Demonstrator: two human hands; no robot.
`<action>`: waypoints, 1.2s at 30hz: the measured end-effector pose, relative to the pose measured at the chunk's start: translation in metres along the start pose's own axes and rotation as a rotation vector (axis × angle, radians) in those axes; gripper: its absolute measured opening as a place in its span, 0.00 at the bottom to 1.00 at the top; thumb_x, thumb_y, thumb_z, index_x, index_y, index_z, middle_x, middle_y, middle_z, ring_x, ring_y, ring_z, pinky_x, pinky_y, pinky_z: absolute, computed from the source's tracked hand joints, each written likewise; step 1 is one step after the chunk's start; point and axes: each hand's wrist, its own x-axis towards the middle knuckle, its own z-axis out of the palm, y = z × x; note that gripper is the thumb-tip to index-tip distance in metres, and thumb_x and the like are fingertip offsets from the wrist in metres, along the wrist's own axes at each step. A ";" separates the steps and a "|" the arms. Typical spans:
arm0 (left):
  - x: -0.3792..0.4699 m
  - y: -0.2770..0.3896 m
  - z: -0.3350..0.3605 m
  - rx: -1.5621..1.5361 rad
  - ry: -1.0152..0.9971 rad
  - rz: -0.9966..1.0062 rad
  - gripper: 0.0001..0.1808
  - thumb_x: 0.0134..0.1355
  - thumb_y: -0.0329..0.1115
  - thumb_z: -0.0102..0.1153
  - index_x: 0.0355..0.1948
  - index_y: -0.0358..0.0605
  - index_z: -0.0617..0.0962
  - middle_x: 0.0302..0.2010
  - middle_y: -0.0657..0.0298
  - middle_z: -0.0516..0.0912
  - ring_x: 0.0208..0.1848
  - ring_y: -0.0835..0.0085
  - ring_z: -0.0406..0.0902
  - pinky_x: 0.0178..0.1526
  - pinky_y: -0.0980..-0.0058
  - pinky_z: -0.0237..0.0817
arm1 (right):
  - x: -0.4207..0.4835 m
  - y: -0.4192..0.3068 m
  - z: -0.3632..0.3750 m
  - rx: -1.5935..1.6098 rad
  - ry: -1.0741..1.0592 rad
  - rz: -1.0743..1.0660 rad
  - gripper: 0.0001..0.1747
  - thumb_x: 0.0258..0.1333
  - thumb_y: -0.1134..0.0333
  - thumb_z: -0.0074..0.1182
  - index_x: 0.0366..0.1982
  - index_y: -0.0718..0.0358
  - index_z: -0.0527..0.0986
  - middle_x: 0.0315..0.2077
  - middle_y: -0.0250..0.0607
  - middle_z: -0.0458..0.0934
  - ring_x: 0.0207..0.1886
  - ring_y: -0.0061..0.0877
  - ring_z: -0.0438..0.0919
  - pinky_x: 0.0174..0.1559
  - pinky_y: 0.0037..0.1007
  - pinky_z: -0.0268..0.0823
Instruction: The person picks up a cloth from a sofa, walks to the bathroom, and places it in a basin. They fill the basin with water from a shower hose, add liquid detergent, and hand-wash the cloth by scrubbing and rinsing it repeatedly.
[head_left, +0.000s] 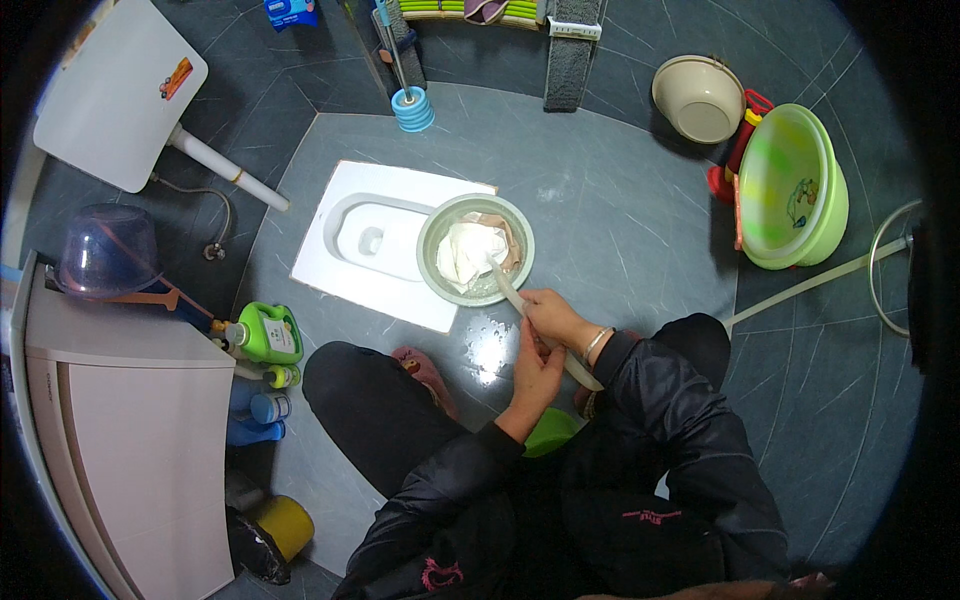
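Note:
A pale hose (507, 290) slants down from a round grey-green basin (524, 225), its end pointing at a white cloth (471, 251) inside. Beside the white cloth in the basin lies a brown cloth (513, 238). My right hand (553, 318), with a bracelet at the wrist, grips the hose near the basin's rim. Just below it, my left hand (537, 375) also has its fingers around the hose. The basin overlaps the right end of the white squat toilet (409, 289).
Wet floor (487, 349) shines below the basin. Green tubs (829, 195), a beige basin (701, 120) and a red pump-like tool (739, 150) stand at the right wall. Detergent bottles (279, 337) line the washing machine (150, 450) at left. A toilet brush holder (412, 112) stands at the back.

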 end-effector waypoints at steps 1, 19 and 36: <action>0.000 0.000 0.000 -0.017 -0.001 -0.028 0.35 0.61 0.23 0.51 0.66 0.40 0.53 0.49 0.55 0.75 0.44 0.71 0.77 0.44 0.75 0.70 | 0.001 0.001 -0.001 0.017 -0.022 0.041 0.21 0.57 0.72 0.39 0.51 0.70 0.73 0.25 0.39 0.77 0.25 0.24 0.74 0.30 0.28 0.69; 0.004 -0.009 -0.002 0.049 -0.029 -0.073 0.36 0.61 0.26 0.54 0.66 0.33 0.52 0.44 0.55 0.77 0.41 0.73 0.77 0.41 0.77 0.69 | 0.004 0.013 0.000 -0.019 0.023 0.057 0.17 0.57 0.71 0.40 0.43 0.69 0.76 0.25 0.38 0.77 0.26 0.25 0.74 0.31 0.30 0.68; 0.004 -0.012 -0.003 0.118 -0.005 -0.061 0.37 0.61 0.28 0.55 0.67 0.34 0.53 0.37 0.59 0.78 0.35 0.76 0.76 0.38 0.77 0.68 | 0.010 0.023 0.001 -0.196 0.086 -0.020 0.15 0.54 0.71 0.40 0.37 0.71 0.76 0.25 0.44 0.78 0.29 0.30 0.76 0.34 0.33 0.67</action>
